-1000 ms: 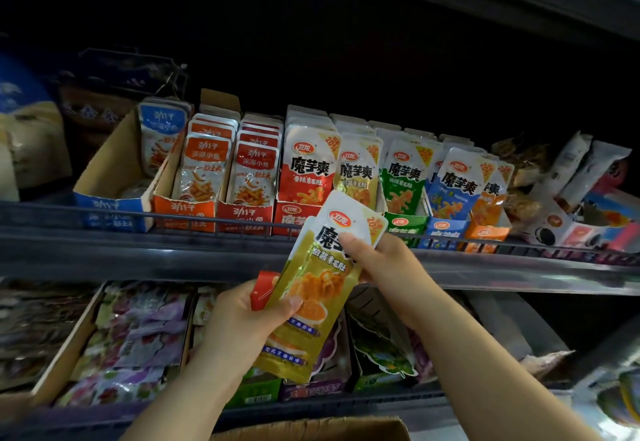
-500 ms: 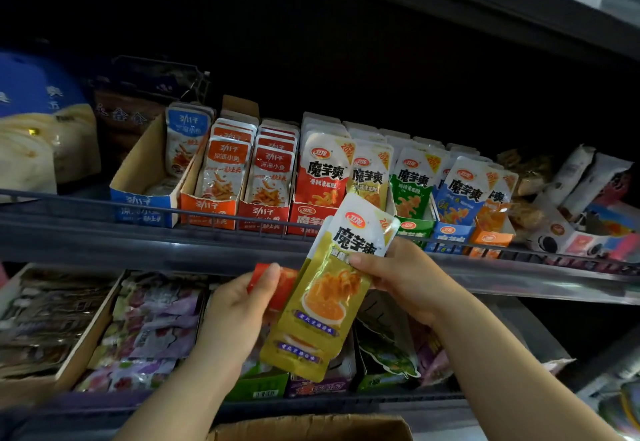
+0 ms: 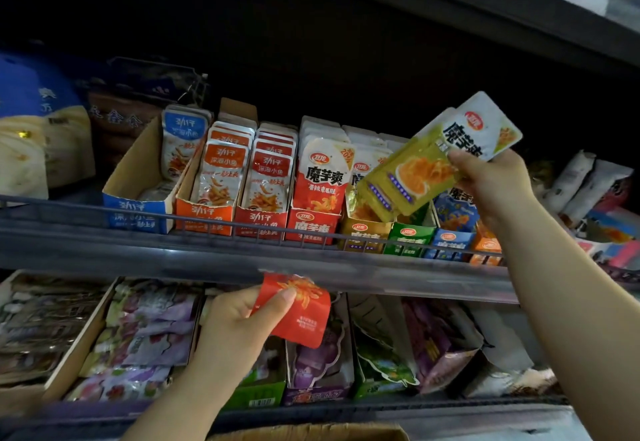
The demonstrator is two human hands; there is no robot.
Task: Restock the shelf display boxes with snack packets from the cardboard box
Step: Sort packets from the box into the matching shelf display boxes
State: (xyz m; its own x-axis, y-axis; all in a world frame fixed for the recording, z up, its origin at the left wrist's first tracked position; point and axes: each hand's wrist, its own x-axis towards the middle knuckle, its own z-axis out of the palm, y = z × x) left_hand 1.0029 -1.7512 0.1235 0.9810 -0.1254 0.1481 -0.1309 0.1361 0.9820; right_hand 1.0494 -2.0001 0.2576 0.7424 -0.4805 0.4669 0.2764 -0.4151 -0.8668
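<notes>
A single wide-angle view, worn on the person's head, faces the shelving head-on from arm's reach. The upper shelf's front rail [image 3: 242, 253] crosses the frame just below mid-height, bowed by the lens. Above the rail stand the display boxes [image 3: 311, 229], below it the lower shelf's packets [image 3: 149, 330], and at the bottom edge a strip of the cardboard box [image 3: 311, 433]. Both forearms enter from the bottom: the right hand [image 3: 491, 184] grips yellow packets [image 3: 415, 177] above the rail, the left hand [image 3: 235, 330] a red packet [image 3: 301, 316] below it.
</notes>
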